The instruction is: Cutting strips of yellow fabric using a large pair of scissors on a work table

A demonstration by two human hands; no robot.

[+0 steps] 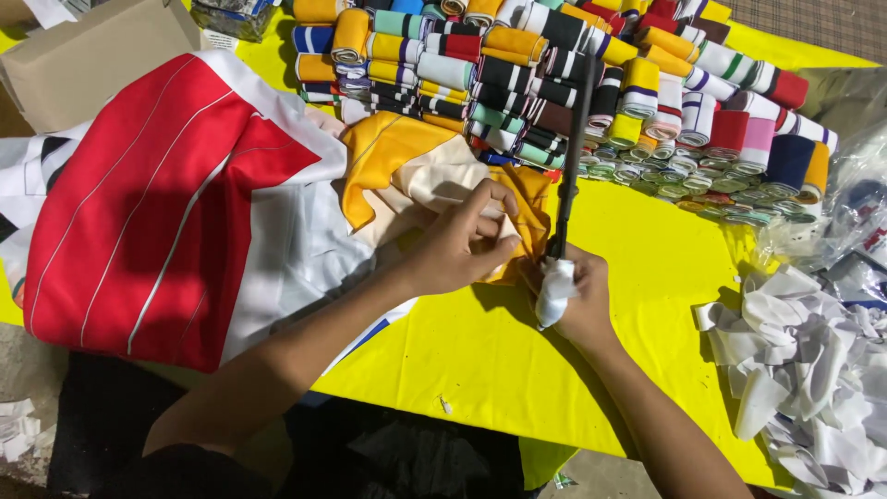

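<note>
My left hand (459,242) presses down on a folded bundle of orange and cream cloth (407,166), its fingers spread over the cream piece. My right hand (575,298) grips the white-wrapped handle of long black shears (573,148). The blades point away from me, up over the yellow table cover (517,351), and the cloth's orange edge lies right against the shears' base.
A big red, white and striped stack of cloth (176,203) lies at the left. Several rows of folded striped rib pieces (554,74) fill the back. White cloth scraps (804,360) pile at the right, clear plastic bags (850,203) behind them, a cardboard box (92,55) at far left.
</note>
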